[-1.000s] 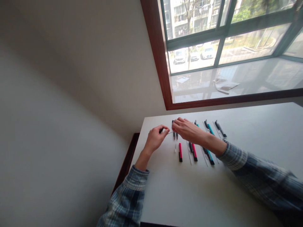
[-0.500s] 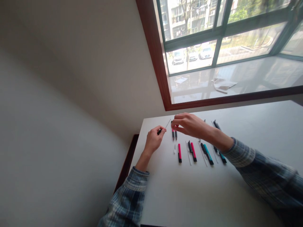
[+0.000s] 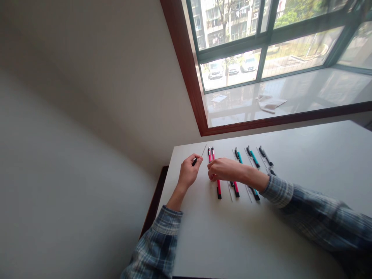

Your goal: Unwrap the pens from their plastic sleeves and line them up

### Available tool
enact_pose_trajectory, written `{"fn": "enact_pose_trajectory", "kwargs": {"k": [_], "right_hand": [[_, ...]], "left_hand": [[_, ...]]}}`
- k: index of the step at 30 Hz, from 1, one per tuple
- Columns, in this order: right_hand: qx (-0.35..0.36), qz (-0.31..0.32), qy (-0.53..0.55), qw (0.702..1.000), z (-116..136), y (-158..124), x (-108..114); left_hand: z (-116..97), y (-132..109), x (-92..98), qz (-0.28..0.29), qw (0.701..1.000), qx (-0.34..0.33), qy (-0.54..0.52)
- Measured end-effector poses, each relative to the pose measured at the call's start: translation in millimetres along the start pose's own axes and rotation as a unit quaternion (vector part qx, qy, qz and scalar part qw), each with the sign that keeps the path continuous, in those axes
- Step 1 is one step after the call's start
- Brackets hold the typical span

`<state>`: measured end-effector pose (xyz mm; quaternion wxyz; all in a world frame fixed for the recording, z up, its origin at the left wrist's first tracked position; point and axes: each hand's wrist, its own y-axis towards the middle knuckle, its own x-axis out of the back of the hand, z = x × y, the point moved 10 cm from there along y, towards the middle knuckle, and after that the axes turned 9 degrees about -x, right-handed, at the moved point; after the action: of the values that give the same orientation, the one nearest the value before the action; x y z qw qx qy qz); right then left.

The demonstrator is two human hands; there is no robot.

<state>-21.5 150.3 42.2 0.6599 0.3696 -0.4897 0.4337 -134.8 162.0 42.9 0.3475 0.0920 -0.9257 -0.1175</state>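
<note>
Across the far side of a white table (image 3: 232,240), a row of pens (image 3: 254,158) is laid out. A black pen part (image 3: 194,162) is pinched in the left hand (image 3: 188,171), with a thin rod (image 3: 204,150) just beyond it. A pink pen (image 3: 218,190) is overhung by the right hand (image 3: 223,169), whose grip cannot be told. The rod could be bent by uneven pressure.

Walls: plain off-white plaster wall (image 3: 87,97), in soft shadow.
Window: large panes in grey-green metal frames, set in a dark reddish-brown wooden surround (image 3: 181,66).
Sill: glossy pale stone sill (image 3: 232,112), a crumpled cloth (image 3: 270,102) lying on it.
Furniture: white table (image 3: 319,151) against the wall.
Outside: apartment block (image 3: 223,23), parked cars (image 3: 232,66).
Light: daylight through the window.
</note>
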Motion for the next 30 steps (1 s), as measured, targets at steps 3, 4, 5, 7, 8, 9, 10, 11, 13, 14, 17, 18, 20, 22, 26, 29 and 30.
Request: {"fn": "enact_pose_trajectory", "kwargs": {"k": [3,4,5,7,8,9,10,11,13,14,17,18,20,22,26,29,30], "right_hand": [[0.026,-0.012,0.021,0.999,6,-2,6],[0.029,-0.022,0.033,0.999,7,-3,11],[0.027,-0.036,0.049,0.998,5,-4,18],[0.009,-0.074,0.097,0.992,-2,-6,35],[-0.003,-0.098,0.128,0.987,-8,-8,44],[-0.019,-0.123,0.163,0.979,-15,-9,53],[-0.040,-0.155,0.198,0.967,-24,-11,62],[-0.063,-0.192,0.235,0.951,-34,-14,71],[-0.108,-0.267,0.307,0.907,-54,-21,84],[-0.126,-0.298,0.339,0.883,-62,-25,88],[-0.160,-0.344,0.409,0.830,-78,-31,91],[-0.164,-0.345,0.426,0.820,-80,-31,90],[-0.166,-0.332,0.462,0.806,-83,-30,88],[-0.167,-0.306,0.502,0.791,-84,-27,82],[-0.181,-0.252,0.551,0.774,-86,-22,68],[-0.192,-0.248,0.557,0.769,-87,-22,64],[-0.193,-0.252,0.556,0.768,-87,-22,64]], "left_hand": [[0,-1,0.8,-0.001,1.000,0.001,-0.009],[-1,-1,1.5,-0.002,1.000,0.000,-0.012],[0,-2,2.3,-0.004,1.000,-0.001,-0.016],[1,-5,2.6,-0.004,1.000,-0.001,-0.029],[2,-7,1.7,-0.001,0.999,0.000,-0.039],[3,-9,0.2,0.003,0.999,0.000,-0.051],[4,-11,-1.7,0.007,0.998,-0.001,-0.064],[4,-12,-3.9,0.011,0.997,-0.003,-0.077],[2,-15,-8.6,0.017,0.994,-0.009,-0.104],[1,-16,-10.9,0.019,0.993,-0.011,-0.117],[-2,-19,-17.2,0.030,0.988,-0.017,-0.152],[-3,-19,-18.4,0.033,0.987,-0.019,-0.158],[-4,-20,-18.8,0.034,0.985,-0.023,-0.167],[-3,-20,-17.4,0.032,0.984,-0.025,-0.175],[-2,-20,-14.4,0.026,0.982,-0.025,-0.184],[-3,-20,-13.9,0.025,0.983,-0.025,-0.178],[-3,-20,-14.0,0.025,0.984,-0.026,-0.176]]}}
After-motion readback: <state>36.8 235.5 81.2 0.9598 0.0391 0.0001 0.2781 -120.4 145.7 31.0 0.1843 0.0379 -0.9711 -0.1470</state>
